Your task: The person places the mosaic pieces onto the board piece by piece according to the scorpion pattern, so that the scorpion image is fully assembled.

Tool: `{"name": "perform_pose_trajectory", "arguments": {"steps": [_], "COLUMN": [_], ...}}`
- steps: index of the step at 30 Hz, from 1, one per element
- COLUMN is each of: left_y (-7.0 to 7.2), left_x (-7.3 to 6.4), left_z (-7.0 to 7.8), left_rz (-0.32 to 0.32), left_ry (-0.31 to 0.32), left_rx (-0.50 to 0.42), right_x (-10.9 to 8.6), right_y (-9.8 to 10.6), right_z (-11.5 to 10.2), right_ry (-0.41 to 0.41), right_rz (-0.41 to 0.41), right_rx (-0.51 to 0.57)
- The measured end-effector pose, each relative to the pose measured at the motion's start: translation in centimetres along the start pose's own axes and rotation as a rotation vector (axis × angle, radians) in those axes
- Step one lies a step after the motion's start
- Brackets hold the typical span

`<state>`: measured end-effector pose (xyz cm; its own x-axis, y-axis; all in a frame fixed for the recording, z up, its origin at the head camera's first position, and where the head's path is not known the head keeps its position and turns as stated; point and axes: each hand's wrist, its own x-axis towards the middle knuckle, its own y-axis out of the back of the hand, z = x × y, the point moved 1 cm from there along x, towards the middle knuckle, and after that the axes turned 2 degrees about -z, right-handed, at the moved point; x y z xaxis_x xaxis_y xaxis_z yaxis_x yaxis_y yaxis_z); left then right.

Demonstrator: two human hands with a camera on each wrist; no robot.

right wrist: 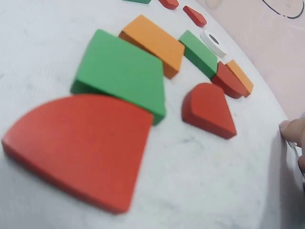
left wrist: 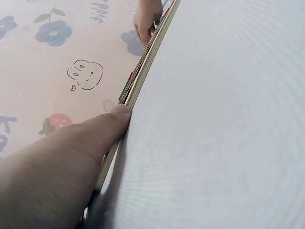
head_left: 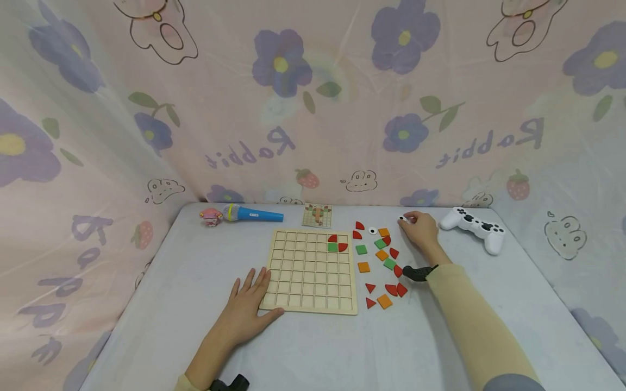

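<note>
Pinch of the right hand (head_left: 423, 229) on a small white disc (head_left: 401, 218), to the right of the loose pieces (head_left: 382, 254); whether lifted clear, hard to tell. Best held lightly by the rim, dotted face upward. Left hand (head_left: 248, 312) with fingers spread, gripping nothing, astride the near left corner of the wooden grid board (head_left: 309, 275), thumb against its edge: useful as a brace, if pressed gently. Probably wise to carry the disc over the loose pieces, check the picture card (head_left: 317, 215), then lower squarely.
</note>
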<state>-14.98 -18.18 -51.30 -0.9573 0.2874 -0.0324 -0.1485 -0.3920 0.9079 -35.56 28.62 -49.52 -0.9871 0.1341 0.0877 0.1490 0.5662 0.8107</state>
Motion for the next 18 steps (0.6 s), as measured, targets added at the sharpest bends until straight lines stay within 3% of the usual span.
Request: {"name": "perform_pose_trajectory", "arguments": {"steps": [8,12,18], "left_y": [-0.1,0.0,0.2], "left_x": [0.0,0.0,-0.1], "left_z": [-0.1,-0.1,0.1], "left_rz": [0.001,0.0,-0.009], "left_ry": [-0.005,-0.007,0.0], "left_rx": [0.0,-0.003,-0.005], "right_x": [0.0,-0.2,-1.3], "right_y": [0.2,0.2,-0.4], "right_z": [-0.1,-0.3,-2.7], "right_ry": [0.014,0.061,0.117], "right_rz": [-0.012,-0.002,-0.06], "right_rx": [-0.007,0.023,0.082]}}
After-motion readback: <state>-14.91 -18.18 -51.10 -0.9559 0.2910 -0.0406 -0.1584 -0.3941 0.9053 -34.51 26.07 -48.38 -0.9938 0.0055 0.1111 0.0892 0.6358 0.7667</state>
